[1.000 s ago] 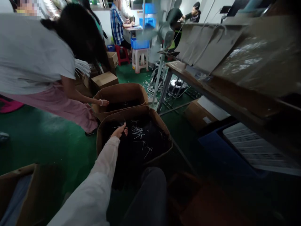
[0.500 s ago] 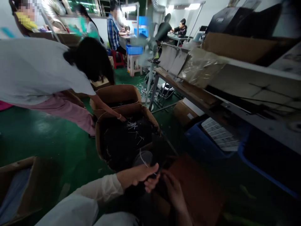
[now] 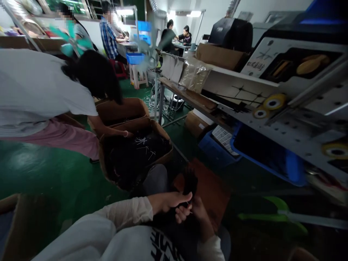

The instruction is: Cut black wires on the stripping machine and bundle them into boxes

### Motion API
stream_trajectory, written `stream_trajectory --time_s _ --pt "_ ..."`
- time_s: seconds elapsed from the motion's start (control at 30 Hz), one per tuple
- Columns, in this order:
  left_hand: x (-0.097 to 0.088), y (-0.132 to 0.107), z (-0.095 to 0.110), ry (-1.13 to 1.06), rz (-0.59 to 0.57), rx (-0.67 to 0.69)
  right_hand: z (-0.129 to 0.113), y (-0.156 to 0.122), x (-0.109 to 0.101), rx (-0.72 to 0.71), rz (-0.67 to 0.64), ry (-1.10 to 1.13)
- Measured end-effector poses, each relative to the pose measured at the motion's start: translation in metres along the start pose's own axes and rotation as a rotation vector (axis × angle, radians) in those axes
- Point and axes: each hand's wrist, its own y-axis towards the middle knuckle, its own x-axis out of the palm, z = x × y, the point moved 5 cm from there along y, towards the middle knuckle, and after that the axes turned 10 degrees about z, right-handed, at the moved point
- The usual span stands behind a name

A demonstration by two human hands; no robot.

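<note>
My left hand [image 3: 174, 203] is closed around a dark bundle [image 3: 190, 181] of thin black strands, its thumb stretched along the top. A thin white tie [image 3: 189, 209] shows at its fingers. Close against the bundle from the other side is my right hand [image 3: 200, 209], its fingers curled and partly hidden in shadow. Just beyond my knees stands a cardboard box [image 3: 160, 159] filled with black items, with several white ties [image 3: 140, 140] lying on top.
A co-worker in a white shirt [image 3: 40, 87] leans over the box, one hand inside it. A second cardboard box [image 3: 136, 106] stands behind. Reddish-brown cardboard [image 3: 212, 185] lies by my right hand. At right are a workbench [image 3: 185, 90], blue bins [image 3: 217, 148] and a green fan blade [image 3: 263, 216].
The view has swung to the right. My hands have come closer together on the bundle, which now stands up above my left thumb. The co-worker's hand stays in the box.
</note>
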Motion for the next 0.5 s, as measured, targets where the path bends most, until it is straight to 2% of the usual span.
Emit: stream_trajectory --time_s 0.13,0.2,0.27,0.37,0.5 --pt "-0.021 0.031 -0.011 0.252 0.244 0.002 0.006 -0.035 -0.042 -0.069 0.147 -0.187" --pt "-0.030 0.052 -0.018 0.337 0.349 0.031 0.006 -0.051 -0.054 -0.075 0.192 -0.245" --pt "-0.035 0.070 -0.024 0.397 0.424 0.070 0.004 -0.060 -0.056 -0.056 0.172 -0.232" --pt "-0.038 0.088 -0.029 0.490 0.502 0.131 0.003 -0.057 -0.048 -0.022 0.109 -0.164" --pt "-0.040 0.095 -0.030 0.609 0.497 0.173 0.009 -0.041 -0.038 0.070 0.065 -0.085"
